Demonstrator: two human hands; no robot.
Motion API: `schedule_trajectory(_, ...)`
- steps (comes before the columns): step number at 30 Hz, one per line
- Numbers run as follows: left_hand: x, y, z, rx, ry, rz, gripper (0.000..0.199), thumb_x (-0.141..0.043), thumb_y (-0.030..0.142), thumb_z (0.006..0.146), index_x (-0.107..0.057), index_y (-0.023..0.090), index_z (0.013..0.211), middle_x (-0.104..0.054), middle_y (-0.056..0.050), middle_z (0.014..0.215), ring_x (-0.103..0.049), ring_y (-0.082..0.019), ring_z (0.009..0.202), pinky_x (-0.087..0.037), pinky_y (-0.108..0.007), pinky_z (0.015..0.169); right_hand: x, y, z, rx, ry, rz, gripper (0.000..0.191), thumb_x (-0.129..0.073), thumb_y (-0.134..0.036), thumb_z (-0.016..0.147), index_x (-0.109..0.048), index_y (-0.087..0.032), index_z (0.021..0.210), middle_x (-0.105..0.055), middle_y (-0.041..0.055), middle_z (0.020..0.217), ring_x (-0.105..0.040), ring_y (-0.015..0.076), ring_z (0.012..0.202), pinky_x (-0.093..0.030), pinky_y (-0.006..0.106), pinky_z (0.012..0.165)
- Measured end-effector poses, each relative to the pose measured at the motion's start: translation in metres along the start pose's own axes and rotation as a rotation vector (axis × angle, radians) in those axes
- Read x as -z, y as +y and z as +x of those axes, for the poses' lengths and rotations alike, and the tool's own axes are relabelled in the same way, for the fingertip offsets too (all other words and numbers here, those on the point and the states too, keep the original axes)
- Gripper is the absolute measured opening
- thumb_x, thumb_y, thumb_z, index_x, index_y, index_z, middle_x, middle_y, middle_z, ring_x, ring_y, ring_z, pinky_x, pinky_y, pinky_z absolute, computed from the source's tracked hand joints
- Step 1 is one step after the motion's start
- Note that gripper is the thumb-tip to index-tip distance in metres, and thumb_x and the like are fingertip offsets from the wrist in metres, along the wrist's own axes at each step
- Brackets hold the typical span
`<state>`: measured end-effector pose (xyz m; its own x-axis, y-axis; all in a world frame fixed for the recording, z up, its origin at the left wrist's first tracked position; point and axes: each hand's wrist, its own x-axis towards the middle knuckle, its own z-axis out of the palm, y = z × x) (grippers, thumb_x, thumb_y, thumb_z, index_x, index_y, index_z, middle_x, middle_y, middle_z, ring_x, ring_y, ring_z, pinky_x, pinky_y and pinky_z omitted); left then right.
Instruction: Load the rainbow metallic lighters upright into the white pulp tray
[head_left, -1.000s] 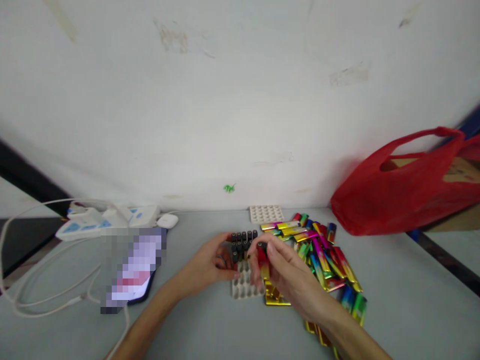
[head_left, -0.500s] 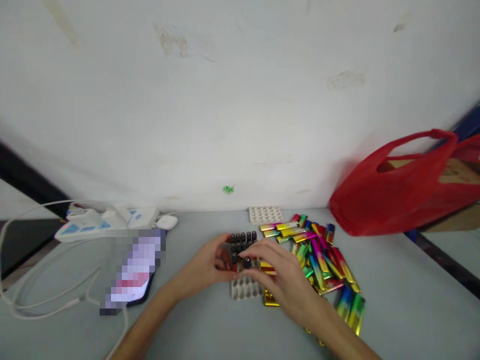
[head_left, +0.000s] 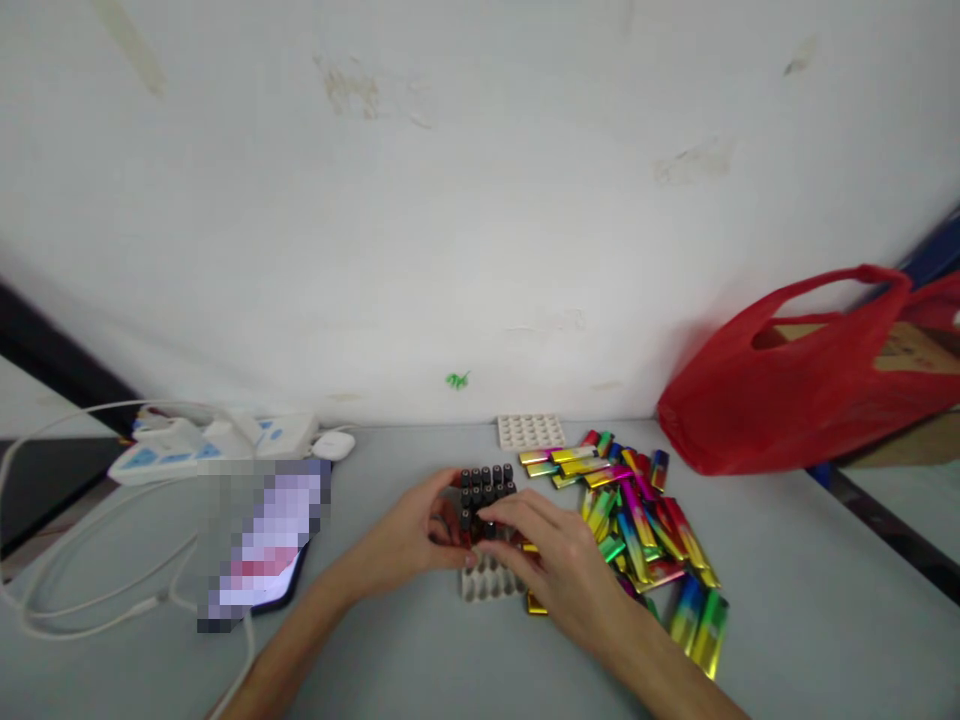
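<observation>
A pale tray with rows of round pockets lies on the grey table, its back rows filled with small upright black-topped pieces. My left hand curves around the left side of the tray, thumb and fingers near the front black pieces; what it grips, if anything, is hidden. Over the tray's right side, my right hand pinches a small black piece between thumb and forefinger. To the right lies a loose pile of shiny multicoloured metallic pieces.
A second white pocketed tray lies by the wall. At the right stands a red bag with cardboard inside. On the left are a power strip, a white charger, cables and a phone.
My right hand has shifted slightly left and down, and the black piece at its fingertips sits a little lower and left. My left hand has barely moved.
</observation>
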<state>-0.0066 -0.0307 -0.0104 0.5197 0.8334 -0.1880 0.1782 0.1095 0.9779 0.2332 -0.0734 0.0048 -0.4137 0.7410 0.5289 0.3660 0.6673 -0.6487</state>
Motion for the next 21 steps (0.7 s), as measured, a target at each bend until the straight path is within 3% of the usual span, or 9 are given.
schedule_trajectory(10, -0.0018, 0.0024, -0.0025, 0.025, 0.026, 0.008, 0.091, -0.099, 0.027, 0.07, -0.052, 0.019, 0.146, -0.074, -0.003, 0.102, -0.071, -0.021, 0.084, -0.059, -0.033, 0.075, -0.0055, 0.0025, -0.0021, 0.014, 0.04, -0.049, 0.026, -0.07, -0.022, 0.108, -0.073, -0.022, 0.135, -0.077, 0.0096, 0.121, -0.079, 0.025, 0.106, -0.064, 0.037, 0.094)
schedule_trajectory(21, -0.003, 0.0022, -0.0016, 0.027, 0.026, -0.01, 0.088, -0.101, 0.028, 0.067, -0.055, 0.02, 0.142, -0.073, -0.002, 0.1, -0.07, -0.019, 0.081, -0.059, -0.031, 0.073, -0.0047, 0.003, -0.0035, -0.002, -0.007, -0.082, 0.033, -0.067, -0.024, 0.11, -0.069, -0.025, 0.144, -0.077, 0.01, 0.126, -0.08, 0.0248, 0.108, -0.067, 0.038, 0.099)
